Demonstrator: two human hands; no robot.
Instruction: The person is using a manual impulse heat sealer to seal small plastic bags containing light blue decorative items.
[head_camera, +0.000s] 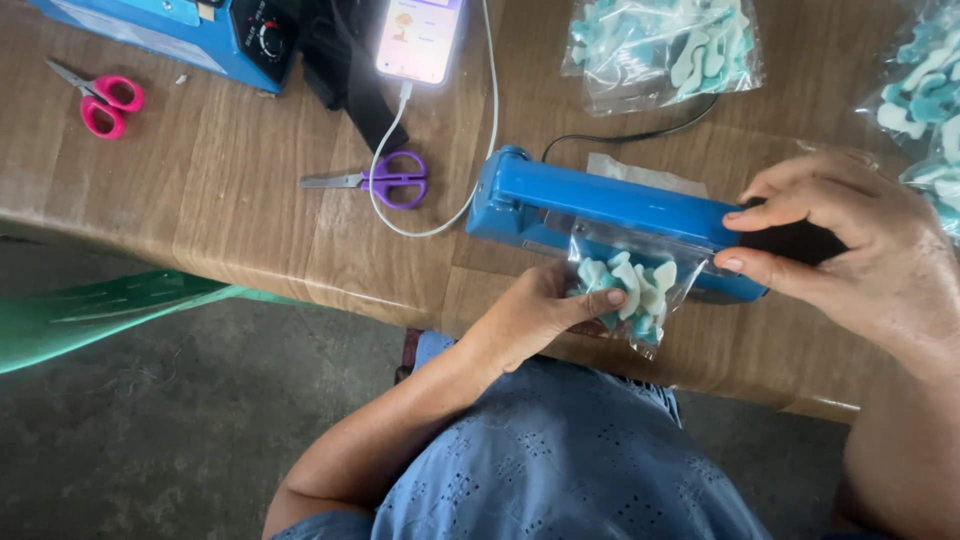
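Hands first: I am holding my left hand (545, 310) pinched on the lower left of a small clear bag (630, 285) of pale blue and white pieces, thumb lying across its front. My right hand (850, 250) is pressing down on the right end of the blue sealer arm (610, 200), fingers curled together over it, thumb tucked beneath at the bag's upper right corner.

Bag: it is hanging off the near edge of the table (250, 200), mouth pointing to twelve o'clock and tucked under the sealer arm. From my left hand it is lying at about two o'clock, touching; from my right hand at about eight o'clock. The left hand is nearer and is carrying it.

Sealer arm: its long axis is running from ten o'clock to four o'clock, crosswise to the bag's mouth.

Also on the table:
- purple scissors (385, 180), at nine o'clock of the sealer
- pink scissors (100, 100), far left
- phone (420, 35) on a white cable (480, 140)
- filled bags (665, 45), at twelve o'clock
- second blue sealer (200, 35), at eleven o'clock
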